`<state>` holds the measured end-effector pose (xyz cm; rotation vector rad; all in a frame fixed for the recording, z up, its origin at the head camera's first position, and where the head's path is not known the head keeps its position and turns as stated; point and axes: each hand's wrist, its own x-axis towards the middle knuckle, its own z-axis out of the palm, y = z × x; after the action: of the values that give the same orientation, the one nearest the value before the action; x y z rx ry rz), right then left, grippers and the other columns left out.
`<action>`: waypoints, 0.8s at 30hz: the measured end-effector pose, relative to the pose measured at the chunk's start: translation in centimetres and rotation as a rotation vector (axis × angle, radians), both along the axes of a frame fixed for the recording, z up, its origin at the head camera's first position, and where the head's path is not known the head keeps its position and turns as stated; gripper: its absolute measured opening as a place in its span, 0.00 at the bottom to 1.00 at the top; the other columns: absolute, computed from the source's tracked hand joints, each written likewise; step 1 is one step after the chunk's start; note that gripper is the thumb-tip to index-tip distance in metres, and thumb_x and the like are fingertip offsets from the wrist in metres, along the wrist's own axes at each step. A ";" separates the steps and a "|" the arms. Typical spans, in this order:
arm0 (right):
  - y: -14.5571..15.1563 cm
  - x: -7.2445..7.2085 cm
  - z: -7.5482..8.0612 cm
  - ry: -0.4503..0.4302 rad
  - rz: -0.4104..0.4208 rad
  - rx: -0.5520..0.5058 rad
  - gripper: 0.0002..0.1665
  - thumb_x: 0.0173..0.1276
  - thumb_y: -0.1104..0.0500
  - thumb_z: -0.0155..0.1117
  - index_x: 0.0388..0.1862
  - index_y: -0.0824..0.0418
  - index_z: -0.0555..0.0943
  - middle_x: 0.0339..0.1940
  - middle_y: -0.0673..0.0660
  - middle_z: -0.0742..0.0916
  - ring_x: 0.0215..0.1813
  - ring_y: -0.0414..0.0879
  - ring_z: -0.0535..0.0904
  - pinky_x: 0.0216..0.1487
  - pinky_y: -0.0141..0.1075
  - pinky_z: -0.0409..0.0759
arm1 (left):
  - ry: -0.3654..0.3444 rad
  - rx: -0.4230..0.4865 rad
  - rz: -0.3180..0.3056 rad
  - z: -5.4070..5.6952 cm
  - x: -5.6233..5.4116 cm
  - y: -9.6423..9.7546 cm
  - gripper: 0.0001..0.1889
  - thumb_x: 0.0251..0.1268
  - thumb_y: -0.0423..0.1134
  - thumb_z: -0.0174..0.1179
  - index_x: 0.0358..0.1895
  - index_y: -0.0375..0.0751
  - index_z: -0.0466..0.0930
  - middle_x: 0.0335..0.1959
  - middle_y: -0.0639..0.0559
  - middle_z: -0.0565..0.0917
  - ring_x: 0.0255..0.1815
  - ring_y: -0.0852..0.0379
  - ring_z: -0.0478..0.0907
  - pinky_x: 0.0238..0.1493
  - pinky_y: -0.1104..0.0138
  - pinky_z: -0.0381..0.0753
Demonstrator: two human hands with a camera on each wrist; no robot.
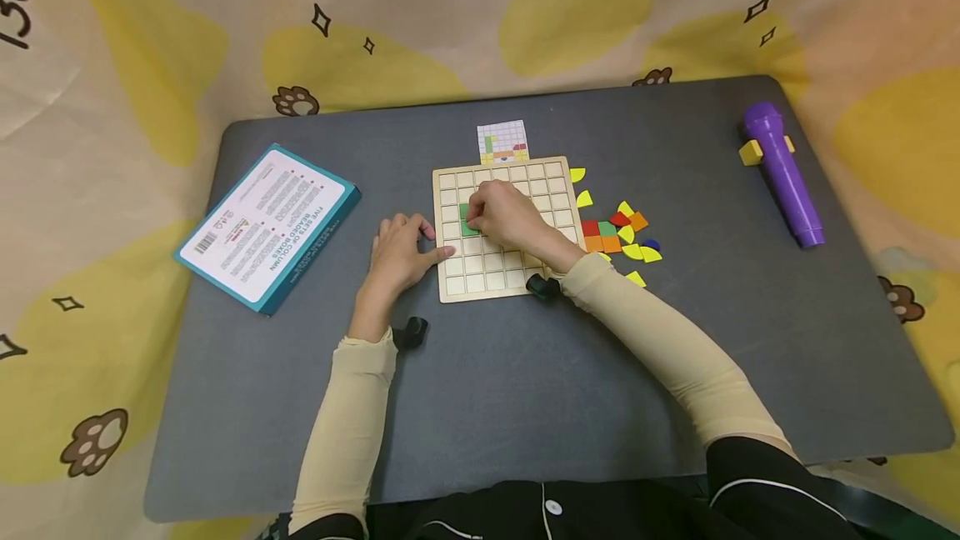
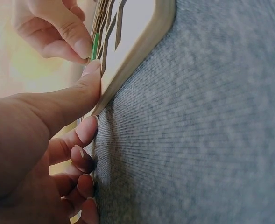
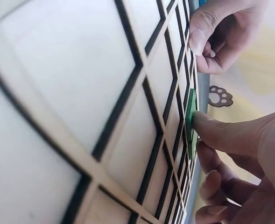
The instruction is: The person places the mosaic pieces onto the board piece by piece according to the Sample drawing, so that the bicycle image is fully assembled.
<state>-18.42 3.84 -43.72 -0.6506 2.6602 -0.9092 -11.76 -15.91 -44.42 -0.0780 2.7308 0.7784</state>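
A pale wooden grid board [image 1: 491, 283] lies on the grey table. My right hand [image 1: 510, 215] is over its left half, with thumb and fingertips pinching a green square tile [image 3: 190, 109]. More green [image 1: 464, 211] shows in the cells beside these fingers; the fingers partly hide it. At the board's left edge, my left hand [image 1: 399, 252] rests its thumb [image 2: 83, 86] on the rim. Its other fingers lie loosely bent along the side, their tips at the table. A small printed pattern card [image 1: 502, 140] lies at the board's far edge.
Right of the board lie several loose yellow, red, orange, green and blue pieces [image 1: 632, 252]. A teal-edged box [image 1: 266, 227] with white label lies at the left. A purple microphone-shaped object [image 1: 786, 177] with yellow blocks [image 1: 751, 152] beside it is at far right.
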 end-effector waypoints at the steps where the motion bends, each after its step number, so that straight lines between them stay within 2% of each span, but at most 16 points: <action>1: 0.0 0.0 0.0 0.003 0.000 0.007 0.06 0.69 0.62 0.76 0.31 0.58 0.90 0.38 0.55 0.87 0.41 0.48 0.80 0.46 0.42 0.79 | 0.001 -0.001 -0.001 0.0 0.0 0.0 0.23 0.70 0.55 0.71 0.50 0.41 0.76 0.48 0.42 0.71 0.53 0.43 0.62 0.54 0.52 0.61; 11: 2.2 0.0 -0.2 0.000 -0.067 0.020 0.04 0.71 0.64 0.69 0.36 0.60 0.90 0.39 0.57 0.86 0.44 0.50 0.79 0.48 0.44 0.78 | 0.013 0.015 0.012 -0.1 0.1 0.1 0.22 0.70 0.55 0.71 0.47 0.41 0.75 0.46 0.42 0.71 0.53 0.42 0.62 0.53 0.53 0.59; 16: 4.2 0.5 -0.4 -0.016 -0.072 0.015 0.03 0.71 0.60 0.70 0.39 0.60 0.88 0.41 0.58 0.85 0.48 0.52 0.78 0.52 0.45 0.76 | 0.013 0.024 0.015 -0.2 0.2 0.1 0.22 0.70 0.55 0.71 0.46 0.41 0.75 0.46 0.42 0.71 0.53 0.42 0.62 0.53 0.53 0.59; 24: 9.3 1.1 0.6 -0.079 -0.158 -0.042 0.07 0.74 0.59 0.71 0.44 0.61 0.88 0.43 0.60 0.85 0.41 0.54 0.76 0.43 0.43 0.72 | 0.026 0.015 0.006 -0.2 0.1 0.2 0.22 0.70 0.55 0.71 0.48 0.42 0.75 0.46 0.42 0.70 0.53 0.43 0.62 0.53 0.52 0.59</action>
<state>-17.29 13.12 -43.08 -0.4079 2.6574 -1.0126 -11.65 -15.73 -44.60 -0.0732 2.7500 0.8075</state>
